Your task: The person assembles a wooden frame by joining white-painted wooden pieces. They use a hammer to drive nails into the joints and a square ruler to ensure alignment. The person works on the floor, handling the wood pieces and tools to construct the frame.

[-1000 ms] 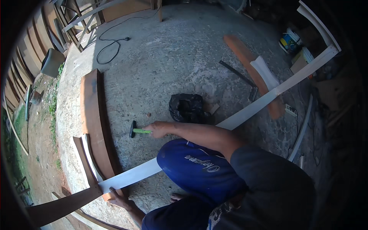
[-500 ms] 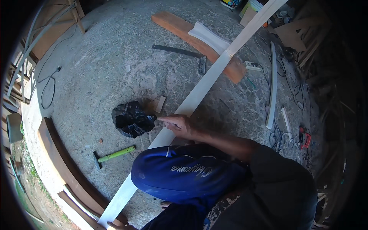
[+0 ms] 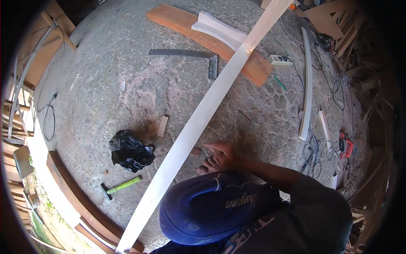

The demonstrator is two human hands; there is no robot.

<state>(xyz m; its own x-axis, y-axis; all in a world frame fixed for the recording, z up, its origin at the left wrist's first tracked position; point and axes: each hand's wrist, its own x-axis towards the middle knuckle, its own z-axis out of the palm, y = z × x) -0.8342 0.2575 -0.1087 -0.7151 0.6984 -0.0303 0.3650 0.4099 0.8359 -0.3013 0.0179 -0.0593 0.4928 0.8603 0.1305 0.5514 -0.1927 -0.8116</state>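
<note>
My right hand [image 3: 220, 157] rests on the concrete floor just right of a long white board [image 3: 198, 122], fingers spread and pointing left, with nothing visibly in it. A small wood chip [image 3: 195, 151] lies by the fingertips. The board runs diagonally from the lower left to the upper right, across a brown plank [image 3: 177, 23]. A crumpled black plastic bag [image 3: 131, 150] and a hammer with a green handle [image 3: 122, 185] lie left of the board. My left hand is out of view. The blue cap [image 3: 211, 211] fills the lower middle.
A steel square [image 3: 186, 53] and a white moulded piece [image 3: 220, 31] lie near the plank. A curved white strip [image 3: 306, 84], a power strip [image 3: 280, 60], cables [image 3: 313, 152] and a red power tool [image 3: 346, 146] are at the right. Curved brown wood pieces [image 3: 72, 190] line the left edge.
My right hand let go of the hammer, reached to the black bag, then crossed to the floor on the board's right side. The view swung right; my left hand dropped out of sight.
</note>
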